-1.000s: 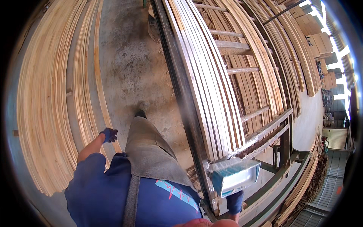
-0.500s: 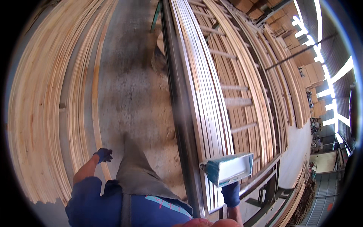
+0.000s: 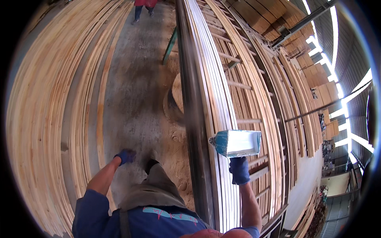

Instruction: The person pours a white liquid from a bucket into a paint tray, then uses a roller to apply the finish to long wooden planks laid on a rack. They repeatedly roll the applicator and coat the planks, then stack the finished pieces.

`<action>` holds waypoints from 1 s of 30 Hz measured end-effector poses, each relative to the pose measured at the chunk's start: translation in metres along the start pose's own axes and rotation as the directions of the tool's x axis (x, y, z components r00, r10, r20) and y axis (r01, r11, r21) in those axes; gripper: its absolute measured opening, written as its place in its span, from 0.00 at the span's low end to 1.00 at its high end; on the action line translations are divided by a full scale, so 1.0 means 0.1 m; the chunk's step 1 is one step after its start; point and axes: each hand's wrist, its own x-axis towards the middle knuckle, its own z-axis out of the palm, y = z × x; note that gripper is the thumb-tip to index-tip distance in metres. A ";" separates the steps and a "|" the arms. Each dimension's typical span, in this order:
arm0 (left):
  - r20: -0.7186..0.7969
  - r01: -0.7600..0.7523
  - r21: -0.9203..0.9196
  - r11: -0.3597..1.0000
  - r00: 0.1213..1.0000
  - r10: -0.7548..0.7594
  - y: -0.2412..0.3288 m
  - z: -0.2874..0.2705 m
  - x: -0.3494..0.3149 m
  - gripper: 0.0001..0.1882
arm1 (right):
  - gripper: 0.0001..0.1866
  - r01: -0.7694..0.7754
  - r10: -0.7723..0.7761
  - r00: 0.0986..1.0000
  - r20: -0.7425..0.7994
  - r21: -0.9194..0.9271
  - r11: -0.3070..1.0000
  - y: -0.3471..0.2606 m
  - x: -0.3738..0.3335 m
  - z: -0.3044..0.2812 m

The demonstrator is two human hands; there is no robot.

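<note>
My right hand, in a blue glove, is closed below an open rectangular box with blue, white-smeared sides and a white inside. The part it grips is hidden by the fist and the box. The box is over a row of long pale wood strips lying side by side along a dark metal rail. My left hand, also gloved in blue, hangs over the floor at my left side. Its fingers look loose and slightly blurred, and nothing shows in them.
Wide stacks of long boards lie along the left. A rack with crossbars and more boards runs along the right. A round wooden block and a green leg stand beside the rail. Far ahead, another person is on the walkway.
I have moved forward along the strips, and the box in my right hand has come with me. My left hand has swung forward and right. A person has come into view far ahead.
</note>
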 end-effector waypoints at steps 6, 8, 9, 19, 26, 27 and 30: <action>-0.022 0.192 -0.271 0.943 0.979 -0.205 1.35 -0.95 0.65 0.19 | 0.13 0.191 -0.192 0.981 -0.011 -0.070 0.979 -0.79 2.17 0.34; -0.061 0.263 -0.401 0.878 0.948 -0.312 0.98 -1.42 0.92 0.17 | 0.09 0.245 -0.249 0.968 -0.007 -0.144 0.959 -1.26 2.95 0.47; -0.099 0.308 -0.402 0.862 0.922 -0.375 0.92 -1.60 1.09 0.16 | 0.07 0.276 -0.287 0.958 -0.018 -0.216 0.936 -1.50 3.33 0.50; -0.182 0.072 0.036 0.997 0.981 -0.064 3.11 -3.63 3.28 0.17 | 0.07 0.266 -0.280 0.960 -0.032 -0.222 0.938 -3.08 6.85 1.02; 0.214 -0.645 0.608 0.462 0.694 0.687 5.48 -4.13 5.89 0.18 | 0.08 0.049 -0.058 0.996 -0.070 -0.127 0.991 -4.18 8.93 1.49; 0.258 -0.643 0.593 0.484 0.722 0.642 5.99 -4.18 6.22 0.18 | 0.08 0.129 -0.140 0.988 -0.072 -0.144 0.981 -4.25 9.22 1.51; 0.141 -0.365 0.621 0.693 0.922 0.359 7.65 -4.35 6.62 0.19 | 0.05 0.226 -0.237 0.968 -0.082 -0.120 0.967 -4.60 10.17 1.57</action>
